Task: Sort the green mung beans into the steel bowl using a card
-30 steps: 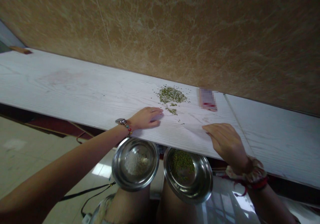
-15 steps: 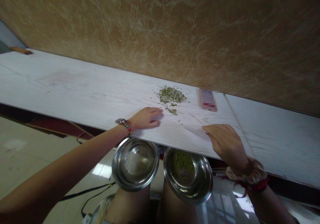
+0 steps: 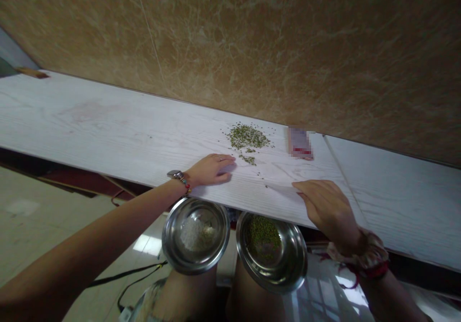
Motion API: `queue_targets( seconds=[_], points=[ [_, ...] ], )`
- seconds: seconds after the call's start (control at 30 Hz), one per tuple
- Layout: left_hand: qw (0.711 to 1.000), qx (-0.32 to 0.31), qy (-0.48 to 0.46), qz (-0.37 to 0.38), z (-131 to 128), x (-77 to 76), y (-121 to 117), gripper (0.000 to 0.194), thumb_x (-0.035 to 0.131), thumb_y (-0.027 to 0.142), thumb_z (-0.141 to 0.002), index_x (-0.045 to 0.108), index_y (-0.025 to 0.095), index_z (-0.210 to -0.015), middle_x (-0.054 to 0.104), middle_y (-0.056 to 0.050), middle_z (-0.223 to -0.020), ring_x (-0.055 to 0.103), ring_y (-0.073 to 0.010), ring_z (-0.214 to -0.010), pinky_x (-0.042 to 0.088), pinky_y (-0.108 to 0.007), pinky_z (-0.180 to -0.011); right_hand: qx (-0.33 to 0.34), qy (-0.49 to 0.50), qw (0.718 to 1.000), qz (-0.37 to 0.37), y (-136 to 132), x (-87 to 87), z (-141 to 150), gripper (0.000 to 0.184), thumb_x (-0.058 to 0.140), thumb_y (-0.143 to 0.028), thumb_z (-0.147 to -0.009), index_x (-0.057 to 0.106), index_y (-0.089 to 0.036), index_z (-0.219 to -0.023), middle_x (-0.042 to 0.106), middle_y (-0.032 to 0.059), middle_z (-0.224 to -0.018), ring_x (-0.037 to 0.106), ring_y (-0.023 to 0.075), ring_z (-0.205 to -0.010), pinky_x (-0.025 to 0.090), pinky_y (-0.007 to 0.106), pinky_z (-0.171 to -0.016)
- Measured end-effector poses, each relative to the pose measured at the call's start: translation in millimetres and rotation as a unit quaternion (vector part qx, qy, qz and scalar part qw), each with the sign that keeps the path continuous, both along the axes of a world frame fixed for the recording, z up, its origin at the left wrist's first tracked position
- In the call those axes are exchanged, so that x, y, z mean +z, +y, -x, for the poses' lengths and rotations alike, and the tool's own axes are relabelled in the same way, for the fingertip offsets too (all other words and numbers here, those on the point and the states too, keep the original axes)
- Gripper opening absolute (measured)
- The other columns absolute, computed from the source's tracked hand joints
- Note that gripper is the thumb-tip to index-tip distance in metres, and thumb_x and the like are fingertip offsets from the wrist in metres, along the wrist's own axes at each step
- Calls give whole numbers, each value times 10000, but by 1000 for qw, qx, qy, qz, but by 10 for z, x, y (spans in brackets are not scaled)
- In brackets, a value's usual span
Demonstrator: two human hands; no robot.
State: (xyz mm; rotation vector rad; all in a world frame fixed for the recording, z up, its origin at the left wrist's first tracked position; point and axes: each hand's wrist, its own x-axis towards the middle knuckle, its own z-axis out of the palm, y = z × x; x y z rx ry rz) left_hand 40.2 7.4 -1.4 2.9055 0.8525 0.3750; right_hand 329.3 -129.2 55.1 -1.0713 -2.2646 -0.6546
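My left hand point(image 3: 212, 169) lies on the white wood-grain tabletop point(image 3: 173, 130), open, its fingers stretched out beside the small green beans. It wears a ring, a watch and a beaded bracelet. A loose pile of green beans point(image 3: 248, 136), mixed with pale grains, spreads beyond the fingertips, with a smaller cluster point(image 3: 249, 160) nearer me. My right hand point(image 3: 327, 204) is closed in a pinch round a thin pale pointed tool point(image 3: 283, 187), whose exact kind is hard to make out. A single dark bean point(image 3: 266, 186) is at the tool's tip, close to the tabletop.
Two steel bowls rest at my knees below the table's front edge. The left bowl point(image 3: 167, 252) holds whitish grains; the right bowl point(image 3: 300, 264) holds green beans. A blurred-out packet point(image 3: 299, 142) lies by the brown marbled wall point(image 3: 230, 48). Cables point(image 3: 126, 274) trail at lower left.
A dark bean now shows at the tip of the pale tool, where none was visible before. Both hands are almost in the same place; the view has shifted slightly.
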Motion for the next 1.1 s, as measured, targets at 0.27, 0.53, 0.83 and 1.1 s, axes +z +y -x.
queue_targets(
  seconds=[0.27,0.53,0.83,1.1],
  points=[
    [1000,-1,-1,-4,1,-3,1,352,463,345,-880,539,158,-1168,550,-110,-1319,527,-220,-1192,421,-353,-983,-9,-14,1000,-19,111,-26,16,204,506,-28,-827,600,-155,-957,712,49,-793,635,168,-750,455,301,-715],
    [1000,0,-1,1,-3,-3,3,354,456,352,-886,537,158,-1170,550,-107,-1319,526,-220,-1193,423,-352,-982,-30,2,999,-18,135,-75,-40,230,491,-28,-827,611,-163,-968,718,57,-836,640,178,-783,454,317,-742],
    [1000,-3,-5,-5,-2,-13,6,348,464,349,-888,530,174,-1182,553,-97,-1316,532,-213,-1186,426,-347,-978,-41,-2,999,-23,297,-109,-26,185,479,-82,-868,625,-170,-940,715,47,-804,636,171,-752,448,310,-711],
    [1000,-1,0,-2,-7,-3,7,343,476,342,-882,542,163,-1166,551,-100,-1319,522,-211,-1197,423,-340,-981,-29,21,999,-16,246,-44,23,193,488,-83,-864,628,-185,-948,717,39,-809,638,163,-752,452,312,-727]
  ],
)
